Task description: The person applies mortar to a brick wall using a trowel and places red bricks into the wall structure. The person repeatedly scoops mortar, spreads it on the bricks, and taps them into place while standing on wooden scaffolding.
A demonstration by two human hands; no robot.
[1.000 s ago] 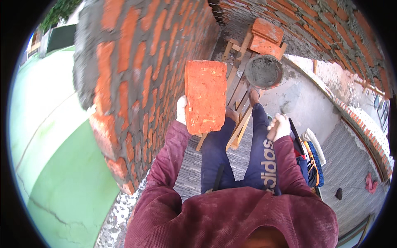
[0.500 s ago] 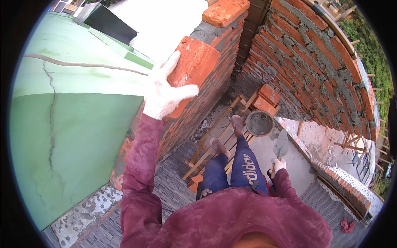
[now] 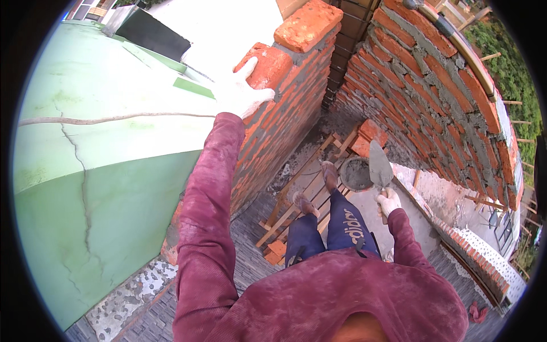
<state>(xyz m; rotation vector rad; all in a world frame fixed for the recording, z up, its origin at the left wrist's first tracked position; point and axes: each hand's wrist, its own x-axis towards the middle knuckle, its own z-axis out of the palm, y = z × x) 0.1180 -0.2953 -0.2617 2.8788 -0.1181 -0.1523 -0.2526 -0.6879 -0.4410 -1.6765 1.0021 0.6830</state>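
Observation:
An orange-red brick [image 3: 266, 65] sits at the top of the brick wall [image 3: 285, 105] on the left, beside another brick [image 3: 307, 25] farther along. My left hand [image 3: 240, 94], in a white work glove, grips the near brick from its close end, thumb and fingers spread round it. Lower on the right, my gloved right hand [image 3: 390, 202] is closed on the handle of a trowel [image 3: 379, 164], its grey blade pointing up and away from me. Just left of that blade is a round bucket of grey mortar [image 3: 357, 173].
My feet stand on a wooden plank platform [image 3: 290, 219]. Stacked bricks [image 3: 367, 138] lie past the bucket. A second brick wall [image 3: 427, 97] rises on the right. To the left is a cracked green wall [image 3: 114, 211] with a cable [image 3: 114, 119] across its top.
My left hand has pushed the brick forward and lowered it onto the wall top. My right hand has raised the trowel forward, closer to the mortar bucket.

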